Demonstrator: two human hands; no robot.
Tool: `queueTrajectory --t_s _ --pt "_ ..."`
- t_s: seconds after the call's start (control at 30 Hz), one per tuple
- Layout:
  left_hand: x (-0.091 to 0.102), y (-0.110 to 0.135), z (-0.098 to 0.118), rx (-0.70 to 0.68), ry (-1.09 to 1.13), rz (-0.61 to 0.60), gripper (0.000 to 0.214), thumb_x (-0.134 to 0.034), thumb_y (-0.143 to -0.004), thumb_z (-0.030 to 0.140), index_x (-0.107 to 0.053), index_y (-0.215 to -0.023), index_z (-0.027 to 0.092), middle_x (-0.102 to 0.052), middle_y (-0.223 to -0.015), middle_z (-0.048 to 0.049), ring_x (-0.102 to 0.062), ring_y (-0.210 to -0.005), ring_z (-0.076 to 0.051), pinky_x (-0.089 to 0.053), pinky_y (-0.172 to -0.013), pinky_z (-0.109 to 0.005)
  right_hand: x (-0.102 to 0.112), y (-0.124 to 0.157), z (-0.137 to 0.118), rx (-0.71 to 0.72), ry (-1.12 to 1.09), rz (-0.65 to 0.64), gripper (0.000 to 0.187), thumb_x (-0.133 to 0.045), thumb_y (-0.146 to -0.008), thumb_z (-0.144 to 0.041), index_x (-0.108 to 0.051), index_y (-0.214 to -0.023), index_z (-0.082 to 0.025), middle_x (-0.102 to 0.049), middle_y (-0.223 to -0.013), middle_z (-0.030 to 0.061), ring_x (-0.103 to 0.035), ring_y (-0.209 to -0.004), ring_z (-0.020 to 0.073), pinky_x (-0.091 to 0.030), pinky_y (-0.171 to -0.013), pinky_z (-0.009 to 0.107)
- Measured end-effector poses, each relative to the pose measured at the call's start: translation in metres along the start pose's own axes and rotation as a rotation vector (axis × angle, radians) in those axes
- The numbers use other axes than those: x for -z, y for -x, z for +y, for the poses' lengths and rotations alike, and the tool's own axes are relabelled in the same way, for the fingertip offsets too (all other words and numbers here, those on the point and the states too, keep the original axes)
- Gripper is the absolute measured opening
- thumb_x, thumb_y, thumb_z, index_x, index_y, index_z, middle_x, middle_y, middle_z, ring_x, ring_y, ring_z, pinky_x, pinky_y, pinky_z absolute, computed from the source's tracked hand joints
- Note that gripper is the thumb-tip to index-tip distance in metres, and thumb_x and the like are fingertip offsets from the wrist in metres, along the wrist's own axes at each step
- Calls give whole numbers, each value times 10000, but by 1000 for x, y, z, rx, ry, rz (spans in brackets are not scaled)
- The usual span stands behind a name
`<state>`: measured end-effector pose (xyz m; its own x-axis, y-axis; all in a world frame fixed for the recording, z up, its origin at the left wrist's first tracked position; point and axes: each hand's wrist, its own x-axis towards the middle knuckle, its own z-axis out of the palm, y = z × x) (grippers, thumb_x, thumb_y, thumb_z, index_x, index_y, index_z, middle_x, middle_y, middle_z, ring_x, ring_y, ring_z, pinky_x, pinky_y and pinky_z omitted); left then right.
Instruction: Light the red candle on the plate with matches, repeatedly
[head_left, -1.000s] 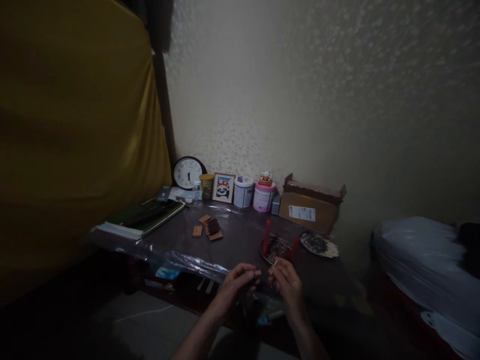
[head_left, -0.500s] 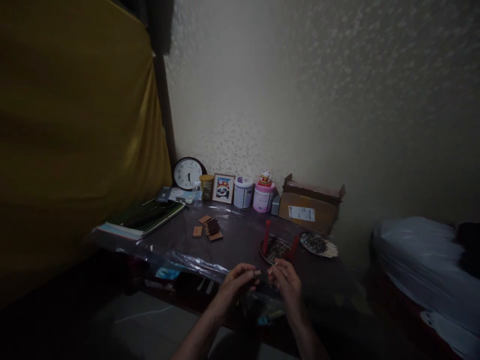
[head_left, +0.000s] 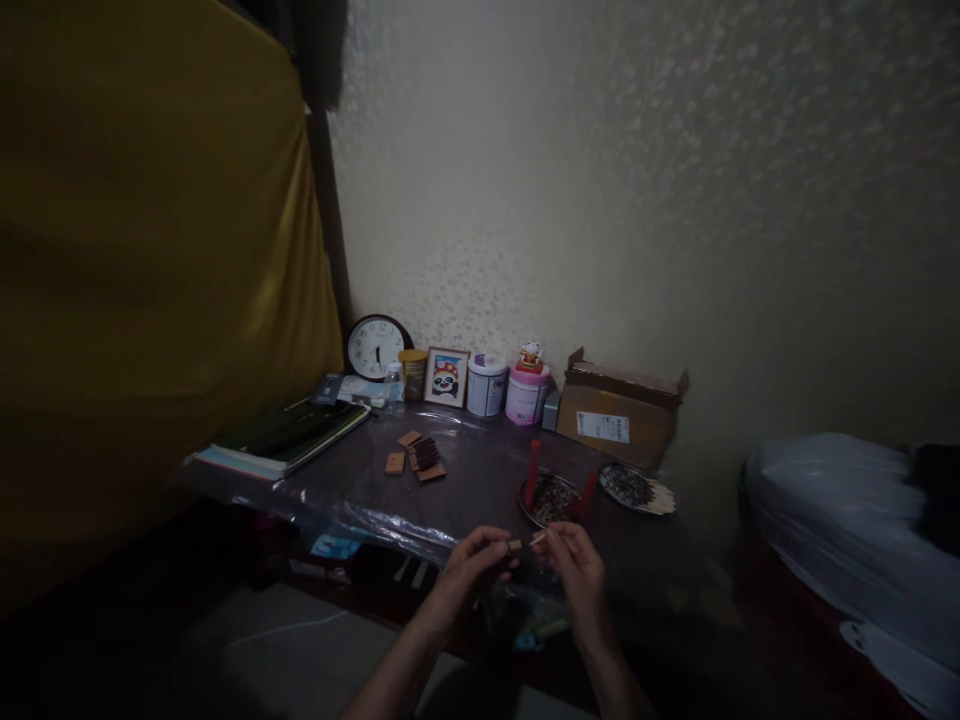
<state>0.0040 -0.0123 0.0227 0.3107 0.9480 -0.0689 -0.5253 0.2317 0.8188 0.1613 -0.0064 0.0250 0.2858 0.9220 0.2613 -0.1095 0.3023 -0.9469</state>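
My left hand (head_left: 478,562) is pinched around a small matchbox (head_left: 514,546), most of it hidden by the fingers. Between the fingertips of my right hand (head_left: 576,562) is a thin pale matchstick (head_left: 538,539), pointing left at the matchbox with a small gap between. No flame shows. Just beyond the hands stand two red candles, one upright candle (head_left: 533,475) on a round plate (head_left: 523,505) of small dark bits, and a second candle (head_left: 587,494) leaning at its right. More matchboxes (head_left: 426,456) lie in a loose pile at the table's left.
A second plate (head_left: 619,492) with dark bits and pale sticks lies at the right. Along the wall stand a clock (head_left: 377,347), a panda picture (head_left: 447,378), two tubs (head_left: 487,387) and a cardboard box (head_left: 621,415). Clear plastic covers the table (head_left: 480,470).
The matchstick in my right hand now shows plainly, its tip turned left toward the matchbox. My right fingers have shifted slightly; the left hand is nearly still.
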Motion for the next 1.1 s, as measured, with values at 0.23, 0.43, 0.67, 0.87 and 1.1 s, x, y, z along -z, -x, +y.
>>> queueTrajectory --t_s 0.23,0.43,0.67,0.87,1.1 --pt "-2 3 3 0 10 17 222 -712 -652 312 -631 -824 199 -687 -823 -18 -612 -728 -149 -421 -686 -251 -4 6 -4 170 134 -58 174 -623 -756 -366 -588 -740 -195 -678 -686 21 -637 -657 163 -501 -661 278" --pt "-2 2 2 -20 45 23 226 -715 -650 295 -618 -825 191 -694 -785 -14 -588 -650 -127 -405 -648 -240 -4 9 -2 191 164 -71 178 -626 -758 -377 -591 -750 -202 -681 -713 27 -648 -697 174 -503 -668 276" --pt "-3 2 4 -55 59 11 286 -739 -616 330 -618 -829 181 -711 -814 -45 -626 -747 -184 -421 -708 -280 -4 13 0 219 238 -112 165 -595 -786 -371 -611 -780 -207 -686 -773 40 -656 -743 184 -505 -690 277" --pt "-4 2 3 -64 110 -3 267 -746 -613 299 -610 -806 174 -716 -798 -47 -636 -737 -183 -428 -710 -282 -4 15 -1 248 318 -112 138 -589 -795 -343 -623 -817 -212 -696 -804 35 -657 -760 183 -501 -709 273" --pt "-1 0 1 -81 66 36 265 -755 -606 289 -633 -808 169 -704 -796 -40 -625 -731 -175 -426 -725 -290 -3 16 1 314 390 -125 113 -576 -802 -316 -643 -815 -226 -705 -811 28 -655 -783 188 -499 -724 273"
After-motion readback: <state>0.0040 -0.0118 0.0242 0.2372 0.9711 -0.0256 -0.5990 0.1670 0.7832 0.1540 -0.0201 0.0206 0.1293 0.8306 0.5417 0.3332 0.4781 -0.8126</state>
